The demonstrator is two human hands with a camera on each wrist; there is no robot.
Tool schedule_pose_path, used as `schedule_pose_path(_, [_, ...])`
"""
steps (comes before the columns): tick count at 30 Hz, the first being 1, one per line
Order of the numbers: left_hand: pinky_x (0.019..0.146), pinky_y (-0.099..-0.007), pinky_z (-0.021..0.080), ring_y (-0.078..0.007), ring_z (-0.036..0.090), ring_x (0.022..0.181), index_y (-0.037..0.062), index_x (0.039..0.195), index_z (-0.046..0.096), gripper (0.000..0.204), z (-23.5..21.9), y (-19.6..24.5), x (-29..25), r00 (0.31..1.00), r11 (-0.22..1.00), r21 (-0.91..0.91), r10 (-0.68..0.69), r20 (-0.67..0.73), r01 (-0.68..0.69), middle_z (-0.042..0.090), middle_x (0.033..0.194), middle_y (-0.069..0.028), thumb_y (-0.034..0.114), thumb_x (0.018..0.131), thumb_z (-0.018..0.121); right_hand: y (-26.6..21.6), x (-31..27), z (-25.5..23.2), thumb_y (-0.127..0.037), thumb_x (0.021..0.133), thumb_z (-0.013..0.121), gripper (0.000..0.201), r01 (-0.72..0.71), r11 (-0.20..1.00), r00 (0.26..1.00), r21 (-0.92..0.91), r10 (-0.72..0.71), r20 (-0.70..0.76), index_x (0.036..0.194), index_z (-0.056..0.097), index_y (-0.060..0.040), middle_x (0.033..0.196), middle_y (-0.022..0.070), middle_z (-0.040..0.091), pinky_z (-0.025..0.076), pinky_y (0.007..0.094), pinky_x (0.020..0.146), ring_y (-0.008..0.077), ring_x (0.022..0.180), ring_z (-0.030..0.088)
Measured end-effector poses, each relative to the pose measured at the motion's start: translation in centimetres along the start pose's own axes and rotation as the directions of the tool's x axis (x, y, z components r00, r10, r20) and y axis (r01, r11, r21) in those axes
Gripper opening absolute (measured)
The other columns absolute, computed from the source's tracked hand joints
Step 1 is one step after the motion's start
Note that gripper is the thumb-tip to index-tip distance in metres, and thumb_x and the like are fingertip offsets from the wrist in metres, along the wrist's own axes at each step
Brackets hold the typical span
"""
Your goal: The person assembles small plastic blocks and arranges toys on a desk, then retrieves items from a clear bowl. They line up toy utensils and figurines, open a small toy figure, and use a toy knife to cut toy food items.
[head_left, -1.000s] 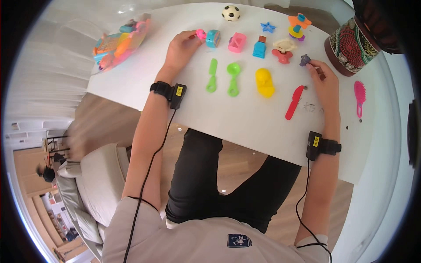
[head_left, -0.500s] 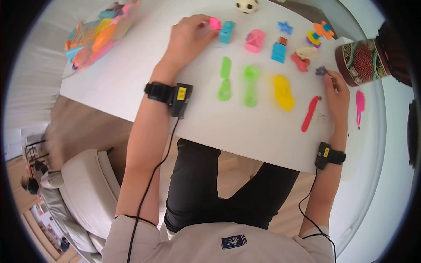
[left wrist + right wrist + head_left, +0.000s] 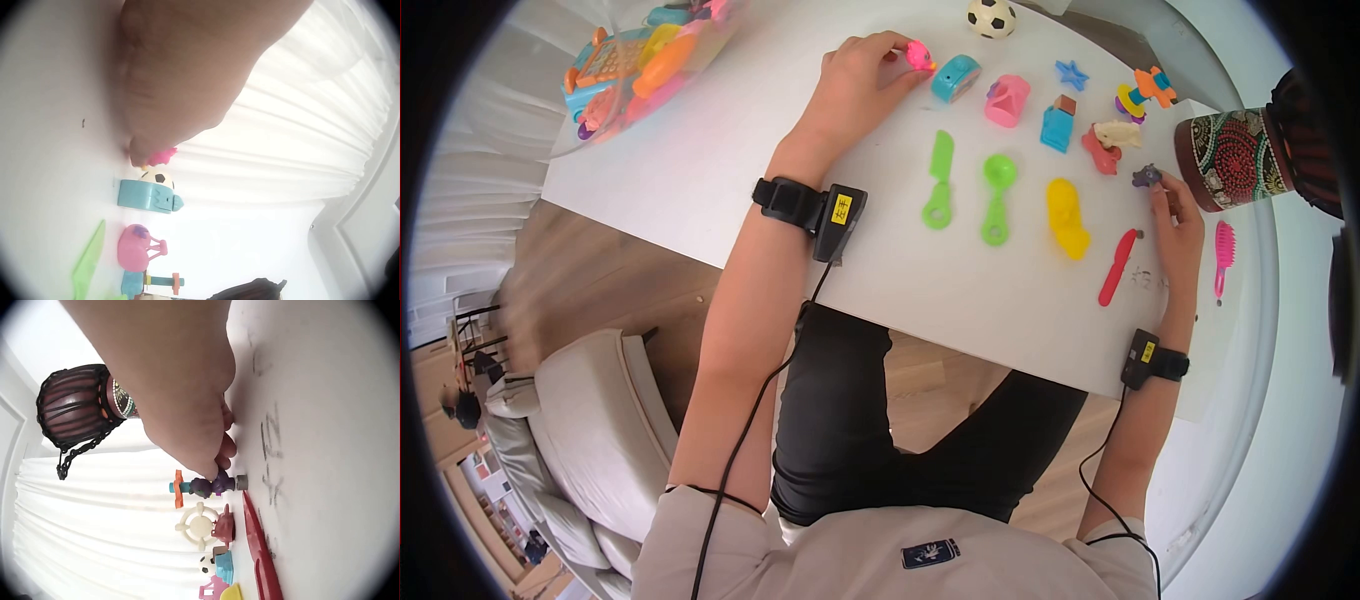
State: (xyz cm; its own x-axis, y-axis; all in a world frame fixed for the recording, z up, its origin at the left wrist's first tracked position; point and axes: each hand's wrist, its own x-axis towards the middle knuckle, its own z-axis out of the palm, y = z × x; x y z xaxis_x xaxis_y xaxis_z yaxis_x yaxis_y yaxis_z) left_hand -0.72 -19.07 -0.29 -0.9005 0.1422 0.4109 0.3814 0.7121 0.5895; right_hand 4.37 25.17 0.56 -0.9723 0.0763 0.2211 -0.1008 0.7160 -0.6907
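The left hand (image 3: 855,85) pinches a small pink toy (image 3: 918,55) at the table's far side, just left of a round teal toy (image 3: 955,78). In the left wrist view the pink toy (image 3: 162,156) shows past the fingertips. At the right, the right hand (image 3: 1180,225) pinches a small dark purple figure (image 3: 1146,176), near a red toy knife (image 3: 1117,268). The right wrist view shows the purple figure (image 3: 212,485) upright at the fingertips. A pink toy (image 3: 1007,101) and a blue block toy (image 3: 1057,124) stand between the hands.
Green toy knife (image 3: 940,180), green spoon (image 3: 997,200) and yellow toy (image 3: 1067,218) lie nearer the body. A ball (image 3: 991,17), blue star (image 3: 1072,74) and red toy (image 3: 1102,150) are farther back. A drum (image 3: 1235,160), pink brush (image 3: 1224,260) and bag of toys (image 3: 650,65) flank them.
The head view has shifted, so the table's things sit farther right in it. The teal toy beside the left hand now stands at a different angle. Both hands still pinch their toys.
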Motion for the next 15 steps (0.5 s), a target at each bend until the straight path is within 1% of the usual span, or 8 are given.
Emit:
schedule_pose_path(1, [0.095, -0.0399, 0.056, -0.03, 0.07, 0.109, 0.0064, 0.123, 0.069, 0.033, 0.1, -0.2, 0.0, 1.0, 1.0, 0.001, 0.0, 0.0, 0.0, 0.073, 0.115, -0.0156, 0.017, 0.093, 0.078, 0.2, 0.1, 0.0, -0.021, 0.102, 0.07, 0.023, 0.0, 1.0, 1.0, 0.001, 0.0, 0.0, 0.118, 0.071, -0.0043, 0.094, -0.0011, 0.068, 0.047, 0.0254, 0.076, 0.0074, 0.083, 0.057])
schedule_pose_path(3, [0.095, -0.0397, 0.056, -0.03, 0.07, 0.108, 0.0054, 0.123, 0.069, 0.033, 0.1, -0.6, 0.1, 0.998, 0.998, -0.015, 0.055, -0.005, -0.055, 0.073, 0.115, -0.016, 0.016, 0.093, 0.077, 0.8, 0.4, 0.1, -0.02, 0.102, 0.069, 0.024, -0.023, 1.0, 0.999, -0.004, 0.023, 0.033, 0.12, 0.071, -0.0044, 0.091, -0.0012, 0.068, 0.047, 0.0249, 0.077, 0.0072, 0.082, 0.057])
schedule_pose_path(7, [0.095, -0.0396, 0.056, -0.0296, 0.07, 0.108, 0.0045, 0.122, 0.068, 0.031, 0.2, -0.2, 0.0, 0.999, 0.999, 0.037, 0.037, -0.02, -0.037, 0.073, 0.115, -0.0153, 0.014, 0.093, 0.077, 0.9, 0.3, 0.2, -0.021, 0.102, 0.069, 0.025, -0.046, 0.999, 0.999, 0.015, 0.045, 0.023, 0.121, 0.071, -0.0042, 0.091, -0.0017, 0.069, 0.046, 0.0241, 0.077, 0.0067, 0.081, 0.057])
schedule_pose_path(9, [0.095, -0.0394, 0.056, -0.0297, 0.07, 0.108, 0.0041, 0.121, 0.068, 0.032, 0.3, -0.6, 0.2, 0.997, 0.997, -0.009, 0.077, -0.016, -0.077, 0.074, 0.115, -0.0146, 0.014, 0.092, 0.078, 1.1, 0.3, 0.4, -0.023, 0.103, 0.068, 0.027, 0.016, 1.0, 1.0, 0.011, -0.016, -0.005, 0.121, 0.071, -0.004, 0.094, -0.0012, 0.07, 0.047, 0.0243, 0.078, 0.0065, 0.082, 0.058])
schedule_pose_path(13, [0.095, -0.0392, 0.056, -0.0295, 0.07, 0.107, 0.0047, 0.121, 0.068, 0.031, 0.3, -0.4, 0.2, 0.999, 0.999, -0.012, 0.044, -0.007, -0.044, 0.074, 0.114, -0.0132, 0.012, 0.092, 0.077, 1.5, 0.6, 0.2, -0.024, 0.103, 0.068, 0.028, 0.0, 1.0, 1.0, -0.007, 0.0, -0.02, 0.122, 0.071, -0.0043, 0.098, -0.0008, 0.072, 0.047, 0.0245, 0.079, 0.0065, 0.085, 0.061])
schedule_pose_path(15, [0.095, -0.0389, 0.056, -0.0294, 0.07, 0.107, 0.0044, 0.121, 0.068, 0.031, 0.4, -0.6, 0.2, 0.996, 0.997, 0.008, 0.083, -0.023, -0.083, 0.074, 0.114, -0.0129, 0.012, 0.092, 0.077, 1.3, 0.5, 0.1, -0.024, 0.103, 0.068, 0.028, -0.08, 0.997, 0.997, 0.005, 0.08, 0.017, 0.123, 0.071, -0.005, 0.099, -0.0012, 0.072, 0.048, 0.0252, 0.079, 0.0066, 0.087, 0.062])
